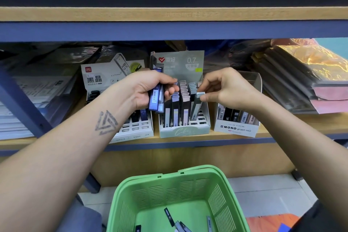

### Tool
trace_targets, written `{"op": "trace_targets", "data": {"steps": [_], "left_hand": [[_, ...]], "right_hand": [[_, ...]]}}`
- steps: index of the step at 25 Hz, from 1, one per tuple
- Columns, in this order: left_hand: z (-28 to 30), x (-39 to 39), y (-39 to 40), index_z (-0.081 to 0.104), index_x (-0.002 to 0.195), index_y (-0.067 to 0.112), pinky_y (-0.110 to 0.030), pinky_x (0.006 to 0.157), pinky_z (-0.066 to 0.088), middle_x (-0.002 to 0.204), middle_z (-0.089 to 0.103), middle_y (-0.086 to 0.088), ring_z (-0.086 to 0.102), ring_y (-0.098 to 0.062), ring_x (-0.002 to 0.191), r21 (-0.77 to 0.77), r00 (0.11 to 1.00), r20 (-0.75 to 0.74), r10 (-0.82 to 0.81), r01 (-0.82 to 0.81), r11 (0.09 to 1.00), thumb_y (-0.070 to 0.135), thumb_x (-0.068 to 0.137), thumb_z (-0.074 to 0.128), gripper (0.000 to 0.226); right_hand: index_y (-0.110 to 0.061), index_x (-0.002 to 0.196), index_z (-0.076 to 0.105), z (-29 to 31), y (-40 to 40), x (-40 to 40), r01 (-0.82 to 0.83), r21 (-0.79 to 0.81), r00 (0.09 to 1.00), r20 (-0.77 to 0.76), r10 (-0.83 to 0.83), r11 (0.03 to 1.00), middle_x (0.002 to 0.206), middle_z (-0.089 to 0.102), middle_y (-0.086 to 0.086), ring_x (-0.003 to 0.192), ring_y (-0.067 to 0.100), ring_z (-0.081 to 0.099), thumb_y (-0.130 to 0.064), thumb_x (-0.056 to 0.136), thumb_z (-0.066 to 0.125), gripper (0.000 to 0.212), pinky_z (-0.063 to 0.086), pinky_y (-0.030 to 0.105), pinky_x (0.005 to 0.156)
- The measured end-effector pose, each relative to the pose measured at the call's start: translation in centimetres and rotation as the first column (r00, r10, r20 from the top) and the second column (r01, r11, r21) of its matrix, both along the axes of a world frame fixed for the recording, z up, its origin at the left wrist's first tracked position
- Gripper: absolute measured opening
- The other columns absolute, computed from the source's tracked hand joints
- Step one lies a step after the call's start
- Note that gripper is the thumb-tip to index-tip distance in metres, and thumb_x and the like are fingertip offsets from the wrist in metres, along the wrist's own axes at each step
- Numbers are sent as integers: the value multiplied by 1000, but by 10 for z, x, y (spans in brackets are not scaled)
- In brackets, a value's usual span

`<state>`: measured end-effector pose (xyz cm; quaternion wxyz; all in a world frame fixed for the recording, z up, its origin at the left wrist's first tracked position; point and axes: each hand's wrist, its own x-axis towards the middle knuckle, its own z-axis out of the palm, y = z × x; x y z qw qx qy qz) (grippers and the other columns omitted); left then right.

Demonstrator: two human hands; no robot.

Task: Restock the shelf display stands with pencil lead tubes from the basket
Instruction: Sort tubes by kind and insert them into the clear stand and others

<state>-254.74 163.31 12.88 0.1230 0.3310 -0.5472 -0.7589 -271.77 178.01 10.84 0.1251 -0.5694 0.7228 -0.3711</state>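
The restocking looks partly done. On the wooden shelf [282, 128] stand three cardboard display stands: a white one on the left [139, 130], a pale green one marked 0.7 in the middle [184, 131], and a small white one on the right [237, 128]. The middle stand already carries several rows of upright tubes, though its front slots are bare; the left stand also shows empty front slots, so I judge there is more to fill.

The right hand [226, 88] pinches the cap of one grey-green pencil lead tube [195, 107] between thumb and forefinger, its lower end down in the right column of the green stand, tilted and seemingly not yet seated. The left hand [148, 88] has its fingers curled round a bundle of blue and dark plastic tubes [156, 90], held upright just in front of the left and middle stands; at least three show, the exact number hidden by the palm.

Below, the green slotted plastic basket [169, 190] sits at floor level with about five loose tubes [169, 216] visible on its bottom, some cut off by the frame edge. Those, and the handful, remain to be placed.
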Motion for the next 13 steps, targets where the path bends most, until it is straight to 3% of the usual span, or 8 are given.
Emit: {"op": "trace_targets", "data": {"steps": [5,9,13], "left_hand": [[-2,-2,0,61,84,1,-14,41,45,64,63,-9,54,-8,45,-4,1000,19,-8,8,1000,1,96,57,12],[-5,-6,3,61,84,7,-14,39,40,61,55,-1,47,-5,42,2,998,33,-51,51,999,8,92,65,9],[-6,-7,5,56,81,15,-15,38,37,55,48,3,43,-5,41,44,998,5,-57,56,997,20,86,75,20]], "right_hand": [[-20,101,75,-26,-13,-3,122,-81,975,-175,-135,989,91,72,-6,86,10,68,-15,85,79,17,57,36,86],[-18,89,78,-38,-20,-1,136,-193,911,-362,-200,972,91,68,-9,84,15,63,-18,83,80,6,54,41,76],[-15,88,80,-38,-22,0,108,-178,896,-409,-173,978,92,63,-9,88,20,63,-12,84,76,7,54,41,75]]}}
